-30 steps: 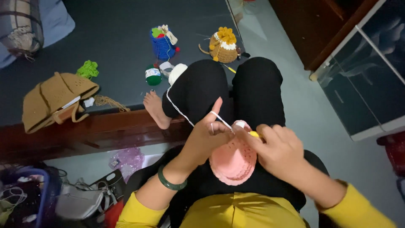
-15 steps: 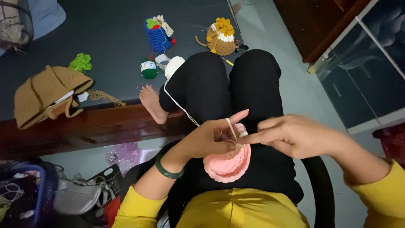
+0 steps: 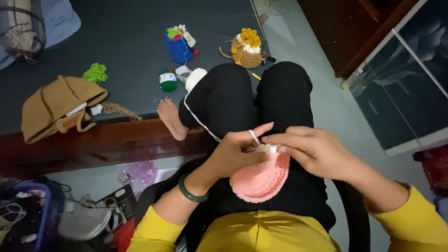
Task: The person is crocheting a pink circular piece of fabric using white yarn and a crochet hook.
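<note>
While the fingertips [image 3: 267, 148] of both hands met over the top edge of the pink crocheted piece [image 3: 261, 179], a stitch on that rim looked to be in the making. The left hand [image 3: 235, 154] pinched the edge and carried white yarn [image 3: 198, 120] over its raised forefinger; the right hand [image 3: 315, 151] was closed around what seemed to be a crochet hook, though only a pale sliver showed between the fingers. By my reading, the next loop called for a steady pinch on the rim and even tension on the strand. The piece lay on the lap, against black trousers [image 3: 280, 93], below the hands at six o'clock. From the left hand the yarn ran toward eleven o'clock, to a white ball [image 3: 195, 77] beside a green one [image 3: 168, 81] on the dark mat [image 3: 116, 37]. Farther out at twelve o'clock stood a tan crocheted pouch [image 3: 246, 50] and a blue crocheted basket [image 3: 178, 46]; at ten o'clock lay a brown bag [image 3: 56, 105]. The hook's tip and the working loop were hidden by fingers, and the clutter at eight o'clock was too dim to sort.
</note>
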